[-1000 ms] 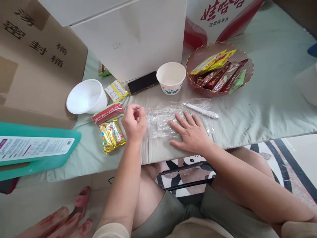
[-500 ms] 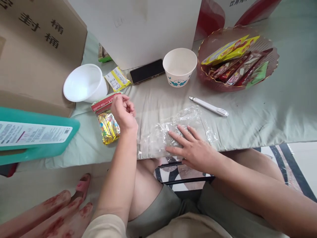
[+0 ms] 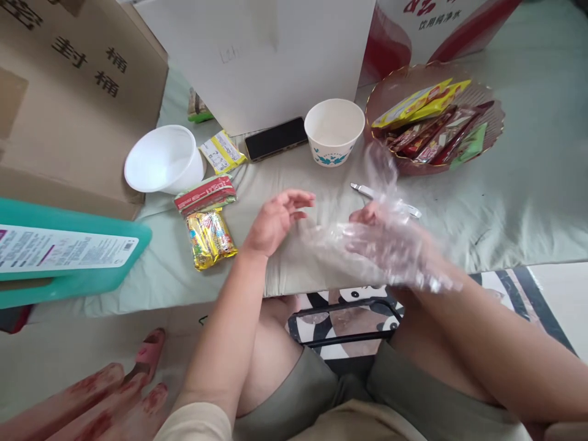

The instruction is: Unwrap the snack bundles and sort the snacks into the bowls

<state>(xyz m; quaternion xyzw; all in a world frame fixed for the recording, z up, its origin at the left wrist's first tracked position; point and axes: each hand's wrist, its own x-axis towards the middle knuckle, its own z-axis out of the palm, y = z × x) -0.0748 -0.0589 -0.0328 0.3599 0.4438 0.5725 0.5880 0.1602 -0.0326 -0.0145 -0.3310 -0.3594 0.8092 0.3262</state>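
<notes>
My left hand (image 3: 277, 223) hovers above the cloth-covered table with its fingers apart and nothing in them. A crumpled clear plastic bag (image 3: 402, 251), smeared by motion, is gripped in my right hand (image 3: 370, 229); its film hangs over the fingers and wrist and hides much of the grip. Behind that hand lies a white utility knife (image 3: 362, 190), partly covered by the bag. To the left of my left hand are a gold-wrapped snack pack (image 3: 210, 239) and a red-and-green packet (image 3: 206, 195).
Behind stand a white paper bowl (image 3: 334, 131), a tilted white plastic tub (image 3: 160, 160), a phone (image 3: 275, 138), a yellow-white packet (image 3: 223, 152) and a pink glass bowl (image 3: 491, 131) of wrapped snacks. Cardboard (image 3: 78, 122) and white boxes (image 3: 271, 67) and a teal jug (image 3: 114, 269) border the table.
My right hand has gone from lying flat on the plastic bag to lifting it off the table. My left hand has moved right, away from the red-and-green packet, and its fingers have opened.
</notes>
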